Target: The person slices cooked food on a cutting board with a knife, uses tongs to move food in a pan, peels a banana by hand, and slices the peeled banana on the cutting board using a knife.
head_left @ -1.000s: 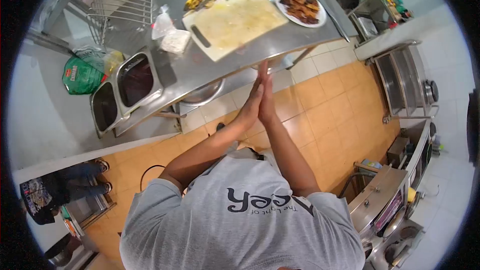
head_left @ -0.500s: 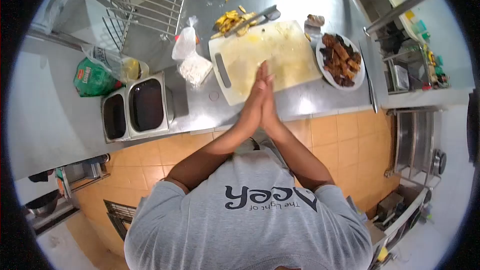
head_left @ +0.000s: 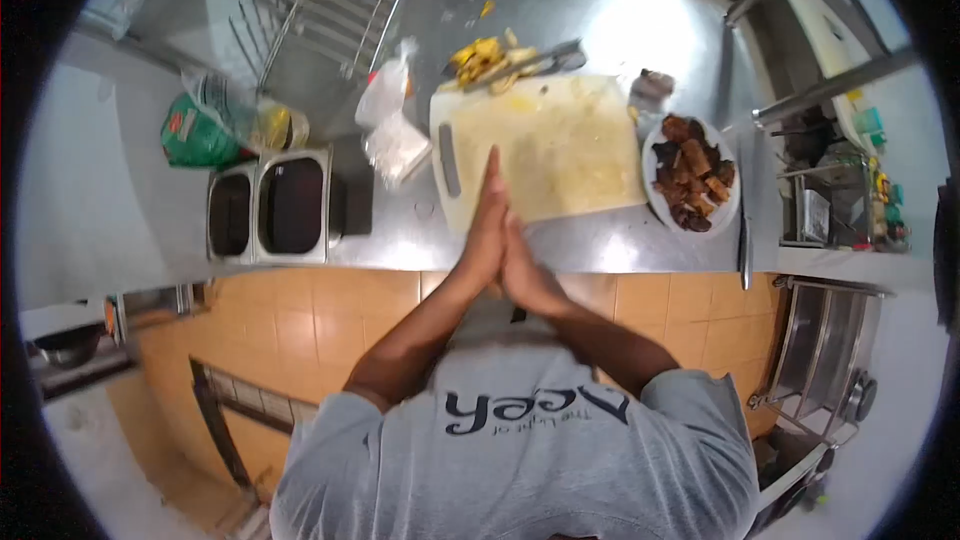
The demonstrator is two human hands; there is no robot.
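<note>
My left hand [head_left: 486, 235] and my right hand [head_left: 528, 268] are pressed palm to palm above the counter's front edge. Both have straight fingers, with nothing visible held between them. The left fingertips reach over the near part of a pale cutting board [head_left: 575, 145] with a grey handle slot. Behind the board lies a pile of yellow peels [head_left: 478, 60], with a long grey utensil [head_left: 545, 62] across it. To the right of the hands stands a white plate [head_left: 733, 202] with browned, chunky food [head_left: 692, 168].
A long thin knife [head_left: 746, 240] lies right of the plate. Left of the board are a knotted plastic bag with white contents [head_left: 397, 148], metal containers of dark liquid [head_left: 293, 208], a green package [head_left: 198, 135] and a wire rack [head_left: 335, 35]. A small wrapped item [head_left: 652, 87] sits behind the plate.
The view has shifted with my head. My hands stay together but have drawn back toward my body, and the right hand now sits lower against the left.
</note>
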